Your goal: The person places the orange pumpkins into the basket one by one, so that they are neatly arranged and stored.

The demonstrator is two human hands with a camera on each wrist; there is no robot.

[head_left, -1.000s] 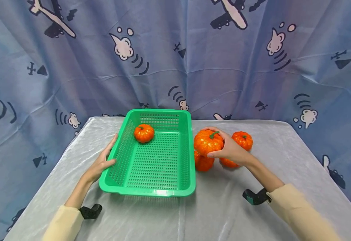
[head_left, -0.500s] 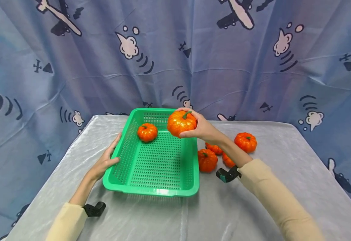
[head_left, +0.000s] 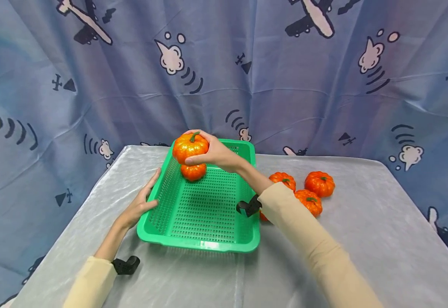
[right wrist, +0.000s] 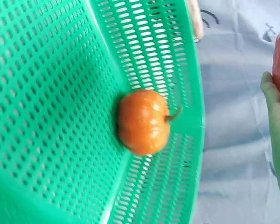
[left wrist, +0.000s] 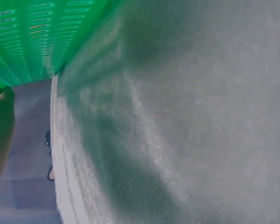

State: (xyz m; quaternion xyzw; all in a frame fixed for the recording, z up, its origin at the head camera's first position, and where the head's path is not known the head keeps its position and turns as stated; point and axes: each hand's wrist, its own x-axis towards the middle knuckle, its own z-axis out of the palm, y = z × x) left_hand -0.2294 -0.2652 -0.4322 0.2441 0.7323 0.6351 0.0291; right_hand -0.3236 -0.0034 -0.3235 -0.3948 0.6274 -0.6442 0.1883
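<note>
On the left, our left hand point(head_left: 138, 208) rests flat against the outer wall of the green basket point(head_left: 204, 245), fingers straight and spread along its rim, just as it did a second ago; it steadies the basket and grips nothing. In the left wrist view we see only the basket's underside and the grey tablecloth point(left wrist: 200, 116).

Moving right, our right hand point(head_left: 213, 150) has carried the big pumpkin point(head_left: 190, 147) from the pile on the cloth up and across. A second ago it sat among the others beside the basket; now it hangs over the basket's far left corner, directly above the small pumpkin point(head_left: 193, 172) already lying inside. Our fingers and thumb curl round the big pumpkin, clasping it from the side. We judge it is over its drop spot but not yet set down.

Further right, three more pumpkins point(head_left: 319, 183) remain on the cloth, close together.
</note>
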